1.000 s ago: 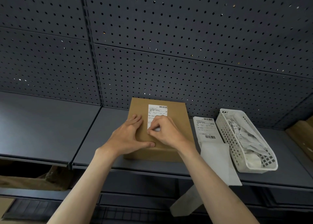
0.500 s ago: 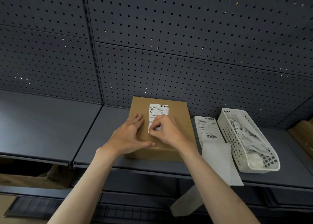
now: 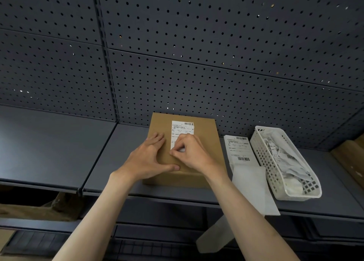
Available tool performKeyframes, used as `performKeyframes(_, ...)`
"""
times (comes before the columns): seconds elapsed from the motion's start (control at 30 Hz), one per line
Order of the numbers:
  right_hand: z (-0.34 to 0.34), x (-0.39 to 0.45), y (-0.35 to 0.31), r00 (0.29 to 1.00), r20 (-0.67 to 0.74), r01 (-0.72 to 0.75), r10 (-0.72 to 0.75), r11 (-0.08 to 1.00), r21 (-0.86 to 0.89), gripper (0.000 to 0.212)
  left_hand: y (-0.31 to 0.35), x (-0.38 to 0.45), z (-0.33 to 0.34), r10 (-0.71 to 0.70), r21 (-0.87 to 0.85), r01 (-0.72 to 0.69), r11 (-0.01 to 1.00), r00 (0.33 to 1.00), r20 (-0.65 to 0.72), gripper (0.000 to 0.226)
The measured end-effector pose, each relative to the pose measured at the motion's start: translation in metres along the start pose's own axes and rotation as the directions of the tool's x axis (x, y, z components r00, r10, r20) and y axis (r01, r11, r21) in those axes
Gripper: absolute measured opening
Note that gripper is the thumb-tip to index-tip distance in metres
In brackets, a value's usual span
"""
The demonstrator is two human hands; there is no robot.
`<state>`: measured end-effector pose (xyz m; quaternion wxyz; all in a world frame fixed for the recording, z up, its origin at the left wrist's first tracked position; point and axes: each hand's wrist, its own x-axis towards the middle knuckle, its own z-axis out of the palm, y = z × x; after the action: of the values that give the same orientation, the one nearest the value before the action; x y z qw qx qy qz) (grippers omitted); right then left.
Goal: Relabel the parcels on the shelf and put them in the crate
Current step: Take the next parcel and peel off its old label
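Dark pegboard panels back a grey metal shelf, and right at its middle the work is on. The right hand is curled tight, thumb and fingertips pinched together at the lower edge of the white label on the parcel; it looks to be picking at that corner, though whether paper is actually caught between the fingers cannot be told from here. The left hand lies flat and spread on the lid, thumb stretched along the near edge, grasping nothing, just pinning the box down.

The parcel itself is a plain brown cardboard box, flat and low, sitting square on the shelf against the pegboard. It should be stiff and fairly light, with a matte surface that will not slip; a hold on the two long sides would likely carry it well. The label is thin paper and likely to tear if pulled fast.

Writing: a barcode at the label's top right and rows of small print, too fine to read. Just beside the box lies a loose label sheet with two barcodes, then a white basket holding crumpled paper slips. No crate is clearly in view.
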<state>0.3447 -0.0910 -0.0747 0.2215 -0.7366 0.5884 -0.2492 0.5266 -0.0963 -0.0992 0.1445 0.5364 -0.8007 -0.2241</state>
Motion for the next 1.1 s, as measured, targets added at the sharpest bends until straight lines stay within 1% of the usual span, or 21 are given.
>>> performKeyframes(0.37, 0.0044, 0.0010, 0.0015, 1.000, -0.029, -0.001, 0.001, 1.000, -0.014, 0.007, -0.0007, 0.0006, 0.0013, -0.005, -0.003, 0.005, 1.000, 1.000, 0.009, 0.127)
performKeyframes(0.63, 0.0081, -0.0010, 0.0014, 0.998, -0.045, 0.034, -0.036, 0.999, -0.040, 0.007, 0.0008, 0.0002, 0.0002, 0.003, -0.002, -0.003, 1.000, 1.000, 0.009, 0.127)
performKeyframes(0.77, 0.0055, -0.0030, 0.0065, 0.997, -0.071, 0.022, -0.022, 1.000, -0.001, 0.007, 0.0009, 0.0000, -0.0002, -0.002, -0.004, 0.002, 1.000, 1.000, 0.009, 0.129)
performKeyframes(0.93, 0.0039, -0.0052, 0.0048, 0.999, -0.039, 0.021, -0.022, 1.000, -0.014, 0.009, 0.0010, -0.0001, -0.0006, -0.008, -0.001, 0.008, 1.000, 1.000, 0.007, 0.126)
performKeyframes(1.1, 0.0046, -0.0046, 0.0010, 0.999, -0.051, 0.013, -0.013, 1.000, -0.010, 0.009, 0.0009, 0.0008, 0.0000, -0.011, -0.005, 0.011, 1.000, 1.000, 0.014, 0.126)
